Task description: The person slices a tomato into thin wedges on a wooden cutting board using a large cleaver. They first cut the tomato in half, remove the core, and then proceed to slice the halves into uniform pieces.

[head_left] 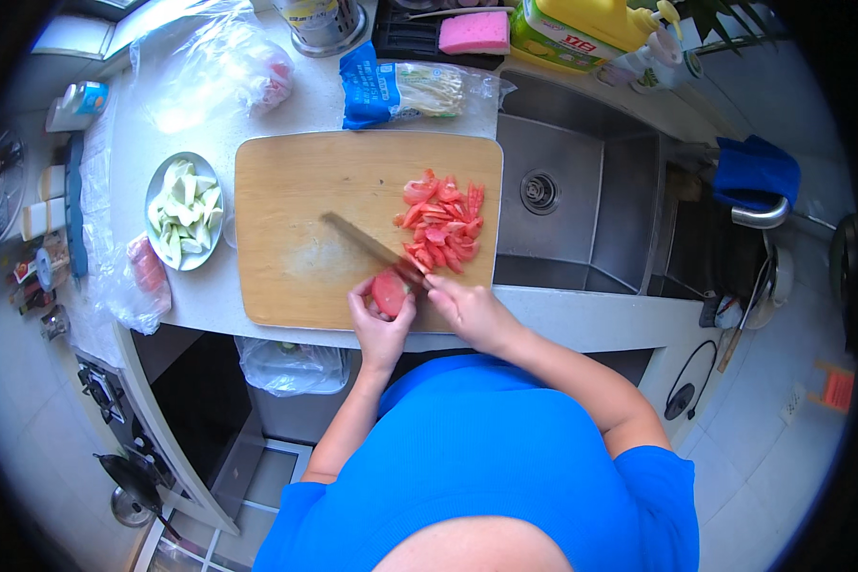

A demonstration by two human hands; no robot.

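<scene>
**1 tomato (387,294), 1 knife (364,241), 2 busy hands**

The tomato is in the middle of the frame, low on the wooden board (291,181). The left hand (381,324) has its fingertips curled around it and grips it tight. The right hand (469,313) is wrapped around the handle of the knife. The blade points to the upper left and is right beside the tomato. It is blurry there, so I cannot tell if the 2 touch. A pile of red cut bits (448,217) lies on the right part of the board.

Left of the board is an oval dish (203,260). It is full of pale green slices (183,205), piled on top of each other. Just below it, at the left of the frame, a clear bag (135,303) has something red in it. A big clear bag (195,81) in the upper left has something pink at its right end. I cannot tell what is in either one.

Above the board lies a blue and clear pack (367,88) with thin white stems (432,91) inside. Near the top of the frame, a black tray (405,38) holds a pink sponge (474,33). A yellow jug (577,24) is next to it. Right of the board is a metal sink (558,234), with a round drain (541,193) in its floor.
</scene>
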